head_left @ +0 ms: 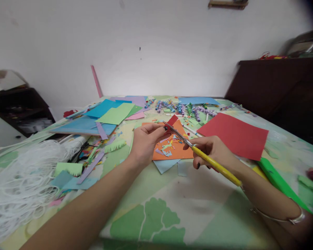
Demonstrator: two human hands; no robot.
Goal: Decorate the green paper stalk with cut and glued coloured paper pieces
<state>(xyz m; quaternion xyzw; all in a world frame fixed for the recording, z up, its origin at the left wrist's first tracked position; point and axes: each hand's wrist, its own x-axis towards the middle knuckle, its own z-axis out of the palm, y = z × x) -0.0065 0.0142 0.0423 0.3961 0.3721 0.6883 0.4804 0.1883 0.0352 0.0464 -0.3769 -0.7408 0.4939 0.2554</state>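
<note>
My left hand (146, 142) pinches a small red piece of paper (172, 120) between thumb and fingers, above an orange sheet (176, 150) covered with coloured scraps. My right hand (214, 150) is closed around yellow-handled scissors (198, 151). Their metal blades reach up and left to the red piece, and the long yellow handle runs back over my wrist. A silver bangle (289, 218) sits on my right forearm.
A large red sheet (234, 135) lies to the right; blue and green sheets (106, 114) lie at the left back. Curled paper strips (187, 109) and markers sit at the far side. White cord (21, 180) piles at the left. The table has a green leaf-print cloth (151, 218).
</note>
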